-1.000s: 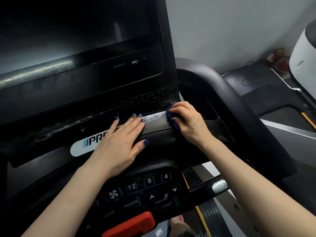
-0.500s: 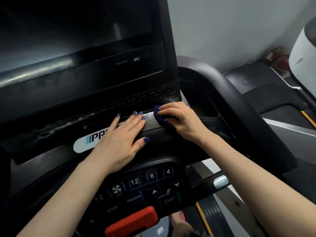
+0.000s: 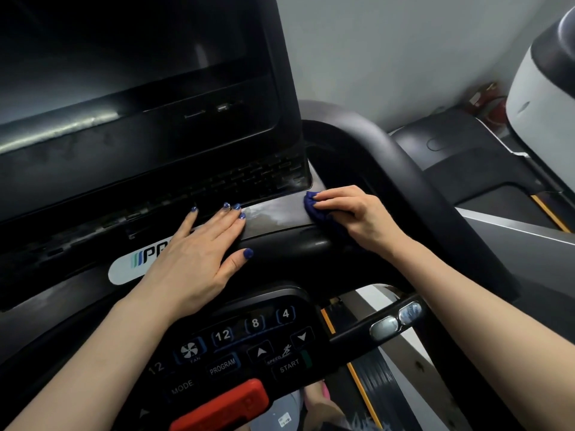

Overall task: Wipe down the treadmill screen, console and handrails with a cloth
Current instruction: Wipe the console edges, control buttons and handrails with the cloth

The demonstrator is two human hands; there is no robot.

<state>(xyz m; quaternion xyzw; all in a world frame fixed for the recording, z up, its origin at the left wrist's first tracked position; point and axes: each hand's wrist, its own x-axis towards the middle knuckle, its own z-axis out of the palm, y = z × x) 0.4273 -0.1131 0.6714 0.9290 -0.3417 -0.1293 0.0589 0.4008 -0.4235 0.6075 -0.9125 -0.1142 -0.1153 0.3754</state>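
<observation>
Where the frame's lower edge cut across the treadmill, a red stop key sat nearest the camera, with the keypad just beyond it: keys marked 12, 8, 4, FAN, PROGRAM, MODE, START and two speed arrows. To the right of the keypad, a short black handlebar carried two metallic sensor plates. Below it a strip of the running belt with a yellow edge line was visible.

Further up, the left hand lay flat on the console ledge, fingers straight and slightly spread, holding nothing; it partly covered a white logo badge. Fingertips reached the foot of the vent grille. The right hand was well apart from it, at the right end of the same ledge, fingers curled around a bunched dark blue cloth. The cloth was pressed on the ledge just beside the lower right corner of the screen housing. Between the hands the ledge surface showed pale smeared streaks, possibly moisture; glare made this hard to judge.

Beyond the hands stood the dark screen, with a pale streaked band along its lower bezel. The right handrail curved up behind the right hand. Farthest off were a grey wall and part of a white machine at right.
</observation>
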